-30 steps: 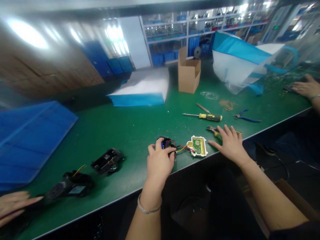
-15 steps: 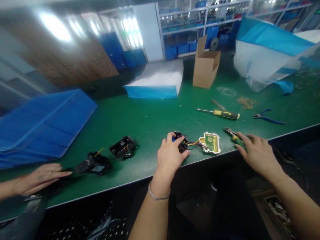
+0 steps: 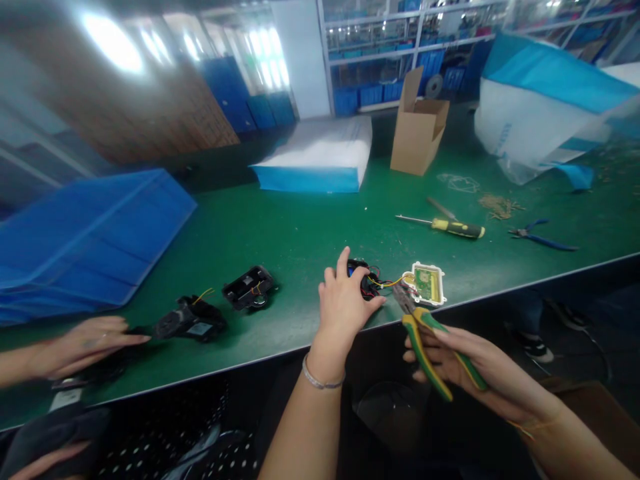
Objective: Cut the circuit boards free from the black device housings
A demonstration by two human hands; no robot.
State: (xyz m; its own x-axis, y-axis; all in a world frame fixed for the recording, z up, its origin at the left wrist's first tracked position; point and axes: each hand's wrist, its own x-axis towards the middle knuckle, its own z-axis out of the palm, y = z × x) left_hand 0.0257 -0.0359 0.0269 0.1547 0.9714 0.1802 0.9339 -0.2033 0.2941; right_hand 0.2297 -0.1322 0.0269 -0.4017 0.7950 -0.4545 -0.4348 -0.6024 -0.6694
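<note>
My left hand (image 3: 343, 300) grips a small black housing (image 3: 369, 288) near the table's front edge, thumb and index finger around it. Part of the housing is hidden behind the fingers. Red, black and yellow wires (image 3: 387, 284) run from it to a white-rimmed case (image 3: 442, 283) with a green circuit board (image 3: 425, 281) inside. My right hand (image 3: 475, 357) holds pliers (image 3: 414, 313) by their green-and-yellow handles, which are spread apart. The jaws point up-left at the wires beside the white case; whether they touch a wire I cannot tell.
A screwdriver (image 3: 457, 229) and blue-handled cutters (image 3: 543, 241) lie behind the case. Left are two black housings (image 3: 247, 288) (image 3: 193, 320), another person's hand (image 3: 87, 347) and a blue bin (image 3: 95, 247). A carton (image 3: 415, 143) and white-blue bags (image 3: 310, 177) stand at the back.
My right hand has picked up the green-and-yellow pliers from the table and brought them left to the wires. My left hand stays on the black housing. The view has swung left.
</note>
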